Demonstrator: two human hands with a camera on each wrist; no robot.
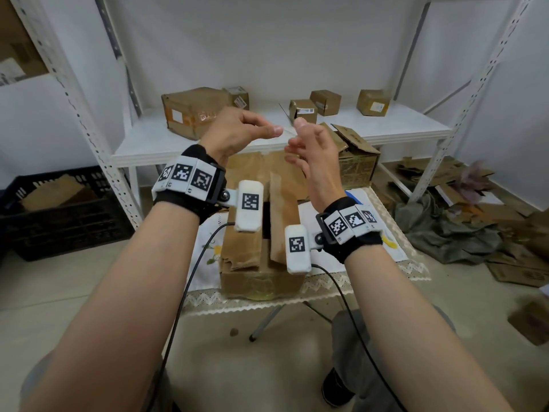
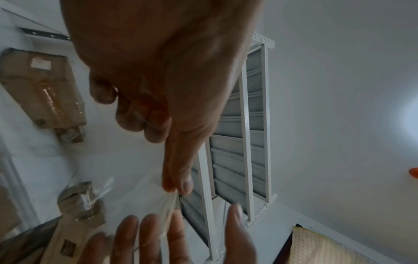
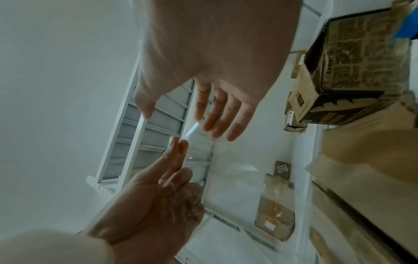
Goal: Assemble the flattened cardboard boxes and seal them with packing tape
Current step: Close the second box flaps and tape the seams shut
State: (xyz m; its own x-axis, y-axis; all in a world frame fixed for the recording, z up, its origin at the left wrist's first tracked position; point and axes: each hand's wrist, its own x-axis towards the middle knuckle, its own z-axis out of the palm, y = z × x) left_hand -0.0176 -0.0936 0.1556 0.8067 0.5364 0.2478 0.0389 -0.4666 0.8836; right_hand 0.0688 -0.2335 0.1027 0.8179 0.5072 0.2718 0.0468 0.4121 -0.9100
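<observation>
Both hands are raised above a brown cardboard box (image 1: 252,248) that stands on the small table with its top flaps partly folded in. My left hand (image 1: 274,131) pinches a strip of clear packing tape (image 2: 168,210) between thumb and forefinger (image 2: 178,185). The strip hangs down towards the fingers of my right hand (image 1: 294,135). Those right fingers (image 3: 214,116) are straight and spread, close to the tape (image 3: 192,129); I cannot tell whether they touch it. No tape roll is in view.
The table carries a white lace-edged cloth (image 1: 371,251). Behind it a white metal shelf (image 1: 267,135) holds several sealed boxes. An open printed box (image 1: 356,165) sits under the shelf. A black crate (image 1: 59,209) is on the left, and flattened cardboard (image 1: 520,263) lies on the floor to the right.
</observation>
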